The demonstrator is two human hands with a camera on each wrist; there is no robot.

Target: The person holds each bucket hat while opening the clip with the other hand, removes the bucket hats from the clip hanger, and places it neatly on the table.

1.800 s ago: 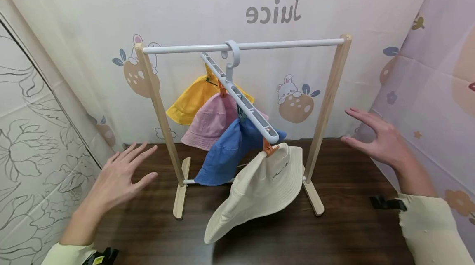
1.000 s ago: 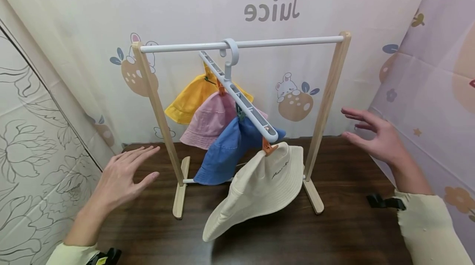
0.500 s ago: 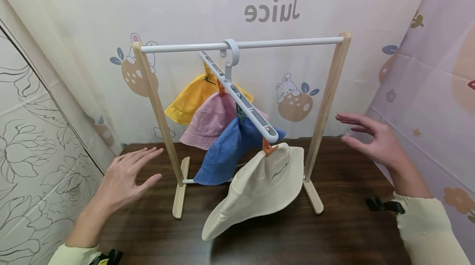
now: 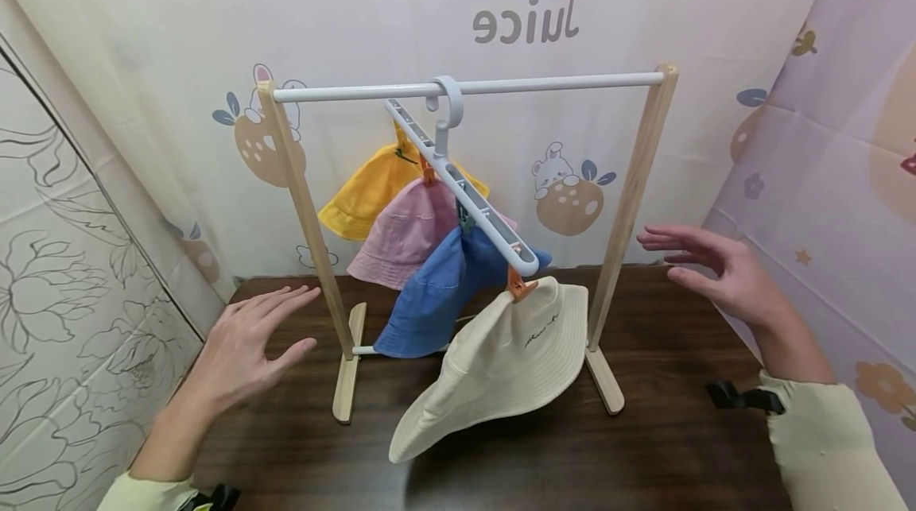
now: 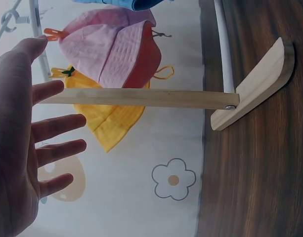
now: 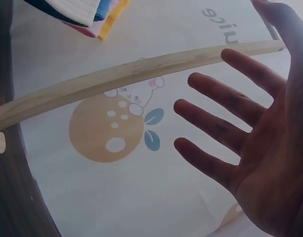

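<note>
My left hand (image 4: 246, 348) hovers left of the rack with its fingers spread, holding nothing. On the far side my right hand (image 4: 723, 272) is held in the air, fingers extended and apart from the rack. Between them a grey-white clip hanger (image 4: 465, 185) hooks over the rack's top bar, pointing towards me. Orange and green clips hold a yellow bucket hat (image 4: 365, 193), a pink bucket hat (image 4: 404, 237), a blue bucket hat (image 4: 425, 304) and, nearest me, a cream bucket hat (image 4: 501, 368). In the left wrist view the pink hat (image 5: 111, 47) shows beyond my thumb.
The rack has a white top bar (image 4: 558, 85) and wooden posts (image 4: 633, 201) with feet on a dark wood table (image 4: 680, 447). A printed curtain (image 4: 343, 10) hangs close behind. Flowered panels (image 4: 64, 257) stand on both sides.
Both hands have drifted slightly inward towards the rack, the right one also a little lower. The hanger and hats stay where they were.
</note>
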